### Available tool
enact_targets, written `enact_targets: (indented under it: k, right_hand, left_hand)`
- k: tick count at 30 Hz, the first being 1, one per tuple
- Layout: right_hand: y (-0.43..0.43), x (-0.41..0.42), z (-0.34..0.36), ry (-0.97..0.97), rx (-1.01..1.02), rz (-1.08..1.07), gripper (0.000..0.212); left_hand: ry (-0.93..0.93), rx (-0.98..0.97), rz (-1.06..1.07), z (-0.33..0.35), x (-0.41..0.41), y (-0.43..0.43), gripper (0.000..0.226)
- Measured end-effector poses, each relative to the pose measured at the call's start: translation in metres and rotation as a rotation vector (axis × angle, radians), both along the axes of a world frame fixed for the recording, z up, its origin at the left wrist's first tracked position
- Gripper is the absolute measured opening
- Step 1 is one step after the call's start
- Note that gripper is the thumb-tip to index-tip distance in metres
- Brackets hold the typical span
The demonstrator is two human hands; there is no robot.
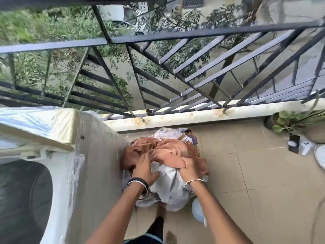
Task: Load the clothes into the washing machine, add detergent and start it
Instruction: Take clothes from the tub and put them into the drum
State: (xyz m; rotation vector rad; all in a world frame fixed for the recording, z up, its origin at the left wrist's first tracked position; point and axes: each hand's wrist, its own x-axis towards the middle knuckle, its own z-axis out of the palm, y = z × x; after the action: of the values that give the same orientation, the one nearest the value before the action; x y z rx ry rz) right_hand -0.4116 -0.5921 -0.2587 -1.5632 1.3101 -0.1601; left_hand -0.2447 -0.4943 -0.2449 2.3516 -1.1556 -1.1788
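Observation:
A heap of clothes lies on the balcony floor: an orange-brown garment (168, 147) on top, white cloth (168, 187) below. My left hand (143, 169) rests on the heap's left side with fingers spread and the thumb on the white cloth. My right hand (189, 169) grips a bunch of the white and orange cloth. The white top-loading washing machine (58, 173), wrapped in clear plastic, stands at the left with its lid (35, 125) raised and the dark drum (22, 199) exposed.
A black metal railing (158, 71) runs along the balcony's low ledge (193, 115). A potted plant (284, 122), a dark device (294, 144) and white objects (306, 147) sit at the far right. A pale blue round object (198, 210) lies under my right forearm. The floor is beige tile (255, 191).

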Motion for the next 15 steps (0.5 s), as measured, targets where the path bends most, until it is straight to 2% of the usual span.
enact_targets:
  k: [2, 4, 8, 11, 12, 13, 15]
  right_hand:
    - [0.012, 0.000, 0.043, -0.113, -0.041, 0.038, 0.030]
    - [0.032, -0.001, 0.084, -0.162, -0.050, 0.076, 0.029]
    - [0.073, -0.007, 0.161, -0.291, -0.091, 0.112, 0.028]
    - [0.094, -0.024, 0.221, -0.414, -0.129, 0.090, 0.027]
    - [0.100, -0.030, 0.234, -0.430, -0.149, 0.095, 0.028]
    - [0.108, -0.037, 0.245, -0.442, -0.155, 0.091, 0.033]
    - [0.118, -0.053, 0.256, -0.473, -0.165, 0.056, 0.057]
  left_hand:
    - [0.021, -0.033, -0.025, 0.011, -0.009, 0.004, 0.111]
    - [0.028, -0.097, -0.057, 0.025, -0.021, 0.012, 0.114]
    - [-0.036, -0.192, -0.080, 0.057, -0.038, 0.041, 0.089]
    - [-0.064, -0.267, 0.103, 0.093, -0.050, 0.074, 0.062]
    - [-0.064, -0.311, 0.173, 0.108, -0.054, 0.081, 0.060]
    - [-0.060, -0.364, 0.226, 0.121, -0.057, 0.090, 0.062]
    - [-0.104, -0.474, 0.276, 0.158, -0.065, 0.103, 0.064]
